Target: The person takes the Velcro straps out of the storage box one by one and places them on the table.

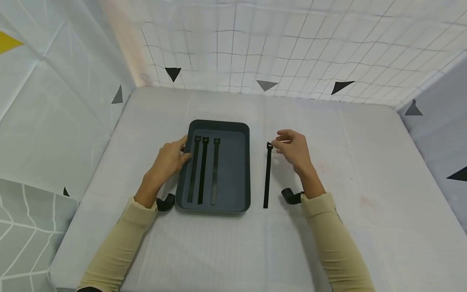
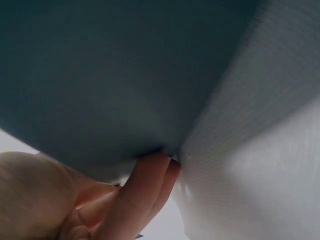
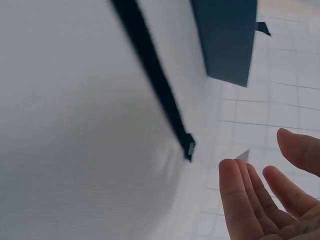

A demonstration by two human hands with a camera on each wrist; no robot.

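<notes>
In the head view, a dark grey tray sits on a white-covered table, with three black straps lying lengthwise in its left half: a left strap, a middle strap and a right strap, each with its slotted head toward the far end. The left hand grips the tray by its left side, thumb over the rim and fingers against the outer wall. A loose black strap lies on the table just right of the tray, its slotted head also at the far end; the right hand is beside that head, its fingers loosely bent and holding nothing. Both sleeves are pale yellow, and a black fitting shows under the right wrist. Behind the table hangs a white gridded backdrop. In the left wrist view, the fingertips touch the tray's dark outer surface close to the tabletop. In the right wrist view, the loose strap runs down from the top edge and the fingers stand apart from its head, the thumb spread slightly away from them, with part of the tray's wall above
</notes>
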